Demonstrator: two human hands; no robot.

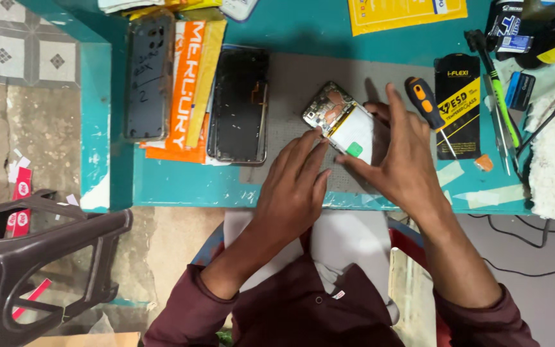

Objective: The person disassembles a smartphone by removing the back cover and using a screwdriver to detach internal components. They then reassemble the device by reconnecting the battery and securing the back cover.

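Both hands on opened phone [340, 121] — L hand [295, 186] | R hand [401, 157] | grey mat [290, 83]

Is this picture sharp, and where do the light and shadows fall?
Head view: mostly sharp; the opened phone between the left hand and right hand is brightly lit, its white battery nearly glaring; the hands cast soft shadows on the grey mat; edges bend slightly.

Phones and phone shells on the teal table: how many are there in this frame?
3. A grey back shell lies far left, a dark frame on the grey mat's left edge, and an opened phone between both hands. Others may lie hidden under the packaging.
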